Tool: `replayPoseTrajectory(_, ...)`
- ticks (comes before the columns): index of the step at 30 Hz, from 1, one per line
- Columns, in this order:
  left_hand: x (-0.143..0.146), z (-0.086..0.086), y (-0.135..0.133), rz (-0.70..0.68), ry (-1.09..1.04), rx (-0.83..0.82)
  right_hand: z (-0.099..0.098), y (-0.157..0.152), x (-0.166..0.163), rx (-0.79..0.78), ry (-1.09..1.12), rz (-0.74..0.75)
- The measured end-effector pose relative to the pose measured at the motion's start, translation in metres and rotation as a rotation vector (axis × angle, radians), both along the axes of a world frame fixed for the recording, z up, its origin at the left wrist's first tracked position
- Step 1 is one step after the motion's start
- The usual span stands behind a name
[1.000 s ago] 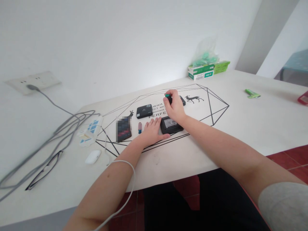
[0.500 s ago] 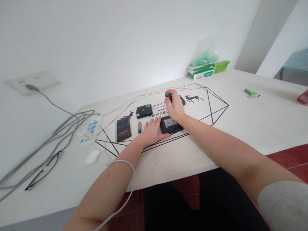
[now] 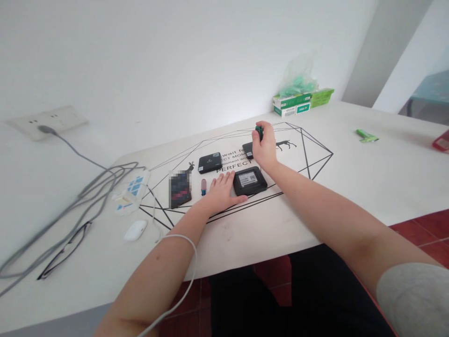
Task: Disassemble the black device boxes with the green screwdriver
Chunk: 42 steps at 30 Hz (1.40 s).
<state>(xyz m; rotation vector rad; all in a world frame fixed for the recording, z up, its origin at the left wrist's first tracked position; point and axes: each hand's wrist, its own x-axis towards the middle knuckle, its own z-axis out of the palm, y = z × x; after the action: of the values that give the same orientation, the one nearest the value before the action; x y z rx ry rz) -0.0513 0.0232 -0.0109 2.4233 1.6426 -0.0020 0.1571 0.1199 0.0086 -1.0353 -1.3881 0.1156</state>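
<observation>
My left hand (image 3: pixel 221 191) lies flat with its fingers spread, at the left edge of a black square device (image 3: pixel 257 184). That device has a white label in a recess on its upward face, and my thumb runs along its near edge. Above its far right corner, my right hand (image 3: pixel 266 147) is closed around a green and black screwdriver (image 3: pixel 259 132); most of the tool is hidden by the fingers. Behind that hand lies another black device (image 3: pixel 247 150), partly covered. A third flat black device (image 3: pixel 210 162) and a small screwdriver (image 3: pixel 204 187) with a clear pinkish handle lie left.
A pixelated dark phone-like object (image 3: pixel 180 189) lies left of the small screwdriver. Further left are a white earphone case (image 3: pixel 135 230), a plastic organiser (image 3: pixel 131 193), glasses (image 3: pixel 65 251) and grey cables (image 3: pixel 87 210). Green boxes (image 3: pixel 293 100) stand at the wall; a green packet (image 3: pixel 366 135) lies right.
My right hand has moved right and slightly away with the screwdriver, uncovering the labelled device and part of the device behind. My left hand has stayed in place.
</observation>
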Motion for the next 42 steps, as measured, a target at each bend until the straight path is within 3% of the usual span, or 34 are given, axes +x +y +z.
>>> replayPoseTrajectory(6,0.001,0.004,-0.003,-0.004,-0.007,-0.001,0.002,-0.004,0.004,-0.380,-0.207,-0.054)
replayPoseTrajectory(9,0.001,0.003,-0.002,0.000,0.001,-0.007,0.000,-0.008,0.002,-0.498,-0.318,-0.031)
replayPoseTrajectory(17,0.000,-0.001,0.000,0.001,0.002,-0.009,-0.010,-0.011,-0.008,-0.621,-0.627,0.068)
replayPoseTrajectory(42,0.001,0.002,-0.001,0.001,-0.007,0.003,-0.008,-0.011,-0.008,-0.830,-0.757,0.031)
